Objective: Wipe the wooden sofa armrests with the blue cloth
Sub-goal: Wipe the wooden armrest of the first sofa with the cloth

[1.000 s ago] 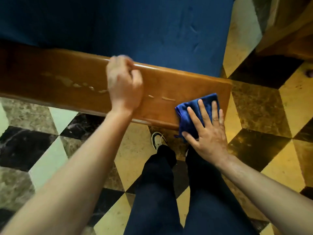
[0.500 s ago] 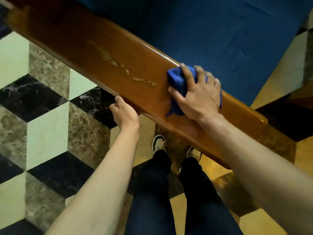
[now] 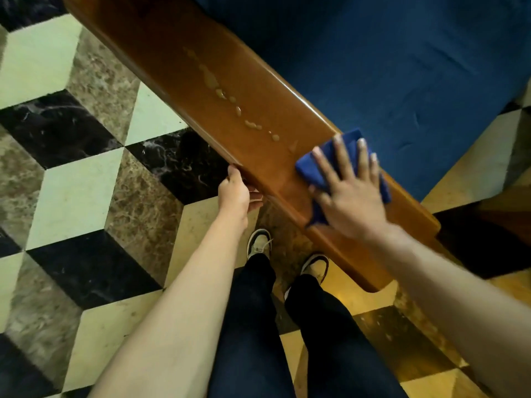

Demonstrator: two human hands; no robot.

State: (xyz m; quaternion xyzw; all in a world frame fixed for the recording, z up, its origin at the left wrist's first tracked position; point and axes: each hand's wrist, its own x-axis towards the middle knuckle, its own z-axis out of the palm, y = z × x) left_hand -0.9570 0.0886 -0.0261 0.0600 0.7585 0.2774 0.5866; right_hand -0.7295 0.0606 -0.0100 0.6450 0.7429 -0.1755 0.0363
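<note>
A glossy brown wooden armrest [image 3: 178,67] runs diagonally from upper left to lower right. A trail of pale droplets [image 3: 230,101] lies along its top. The folded blue cloth [image 3: 309,168] lies flat on the armrest near its lower end. My right hand [image 3: 350,191] presses on the cloth with fingers spread straight. At the armrest's near edge my left hand [image 3: 235,193] touches the wood, thumb on the rim; its fingers go under the edge and are partly hidden.
The sofa's dark blue seat cushion [image 3: 402,67] lies beyond the armrest. Marble floor tiles [image 3: 71,182] in cream, brown and black spread to the left and below. My legs and two shoes [image 3: 260,242] stand right beside the armrest.
My right hand and the cloth slid back down the armrest toward its lower end, fingers flattening out. The left hand has stayed at the near edge after dropping there from the top.
</note>
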